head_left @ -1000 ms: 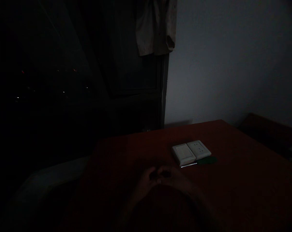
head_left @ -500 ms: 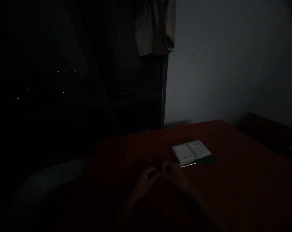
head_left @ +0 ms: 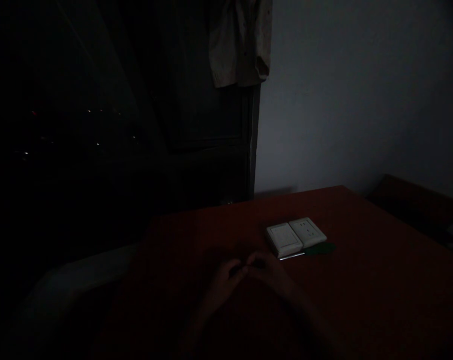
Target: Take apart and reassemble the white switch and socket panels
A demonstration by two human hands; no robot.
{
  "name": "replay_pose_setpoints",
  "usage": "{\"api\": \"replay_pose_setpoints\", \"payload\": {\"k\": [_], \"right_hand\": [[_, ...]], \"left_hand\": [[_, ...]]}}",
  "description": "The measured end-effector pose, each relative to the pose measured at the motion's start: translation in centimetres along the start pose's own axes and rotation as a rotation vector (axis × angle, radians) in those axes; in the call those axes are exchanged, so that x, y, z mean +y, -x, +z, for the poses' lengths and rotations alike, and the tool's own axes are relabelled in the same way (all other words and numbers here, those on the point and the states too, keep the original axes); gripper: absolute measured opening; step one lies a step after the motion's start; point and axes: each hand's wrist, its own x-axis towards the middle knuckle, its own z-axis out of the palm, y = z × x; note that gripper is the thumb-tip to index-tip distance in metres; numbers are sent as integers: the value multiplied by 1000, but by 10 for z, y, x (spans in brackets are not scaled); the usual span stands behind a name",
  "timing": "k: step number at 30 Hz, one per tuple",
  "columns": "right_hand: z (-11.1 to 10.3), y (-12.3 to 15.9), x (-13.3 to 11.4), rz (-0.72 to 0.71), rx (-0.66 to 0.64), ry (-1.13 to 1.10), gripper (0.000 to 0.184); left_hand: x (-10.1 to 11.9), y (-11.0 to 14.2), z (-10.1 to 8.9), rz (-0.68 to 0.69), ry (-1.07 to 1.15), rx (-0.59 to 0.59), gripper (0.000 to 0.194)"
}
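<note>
In the dim light my left hand (head_left: 226, 279) and my right hand (head_left: 268, 272) meet fingertip to fingertip over the red-brown table (head_left: 365, 270). Both have thumb and fingers curled into a pinch. Whatever sits between the fingertips, if anything, is too dark and small to make out. Just beyond my right hand lies a white wall switch (head_left: 285, 238), side by side with a white wall socket (head_left: 307, 232). Along their near edge rests a screwdriver with a green handle (head_left: 320, 248), its bright metal shaft pointing left toward my right hand.
A dark window (head_left: 79, 125) with small distant lights fills the left side. Cloth (head_left: 241, 45) hangs at its frame above the table's far edge. A pale wall (head_left: 335, 100) stands behind, and another dark reddish piece of furniture (head_left: 417, 200) is at the right.
My right hand's fingers have shifted slightly left, closer to the left fingertips. The switch, socket and screwdriver stay where they were.
</note>
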Motion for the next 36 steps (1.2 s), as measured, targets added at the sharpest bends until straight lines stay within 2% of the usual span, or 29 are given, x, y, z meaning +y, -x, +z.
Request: {"api": "replay_pose_setpoints", "payload": {"k": [24,36], "right_hand": [[1,1,1,23,-1,11,19],[3,1,3,45,1,-6,31]], "left_hand": [[-4,1,1,20,-2,-1,40],[-1,1,0,-23,8,0,45]]}}
